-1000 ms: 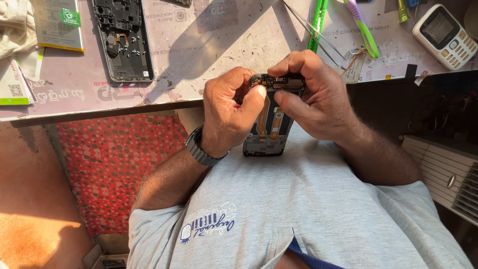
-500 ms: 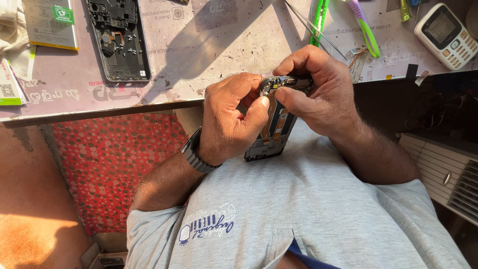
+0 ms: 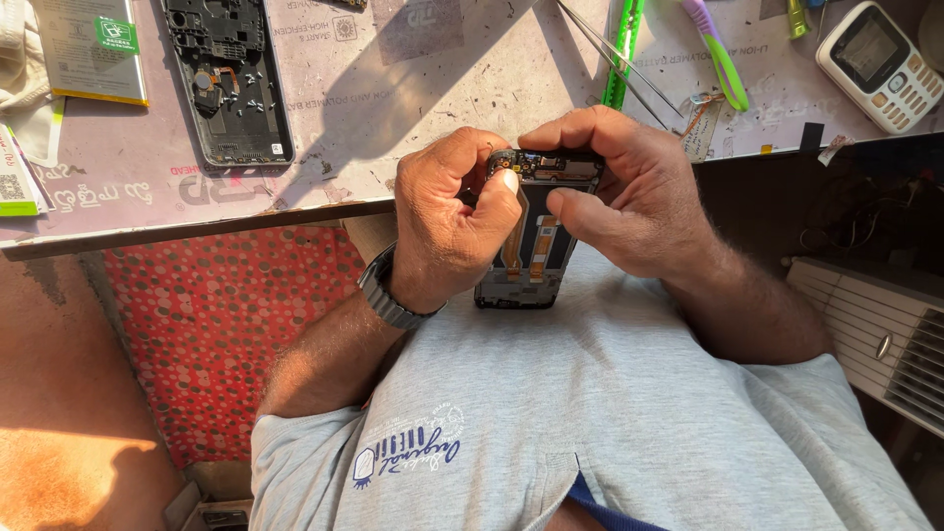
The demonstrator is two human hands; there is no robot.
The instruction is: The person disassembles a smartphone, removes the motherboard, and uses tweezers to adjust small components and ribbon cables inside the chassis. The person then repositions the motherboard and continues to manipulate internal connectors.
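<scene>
An opened smartphone body [image 3: 531, 246], dark with orange flex cables showing inside, is held upright over my grey shirt, just below the table edge. My left hand [image 3: 447, 221], with a dark watch on its wrist, grips the phone's left side, thumb pressed on the upper left corner. My right hand [image 3: 629, 187] wraps the top and right side, its thumb lying across the phone's inside. Both hands hide the phone's upper edges.
The worktable [image 3: 413, 98] above carries a black phone back frame [image 3: 228, 84], a flat battery [image 3: 88, 49], tweezers [image 3: 615, 54], green and purple tools [image 3: 718, 54], and a small white keypad phone [image 3: 878, 61]. A red dotted cloth [image 3: 216, 324] hangs below left; a white vented appliance [image 3: 885, 344] stands right.
The phone was tilted half a second ago and now stands straight again. My right thumb has moved onto the phone's inside, and my left thumb presses its top corner.
</scene>
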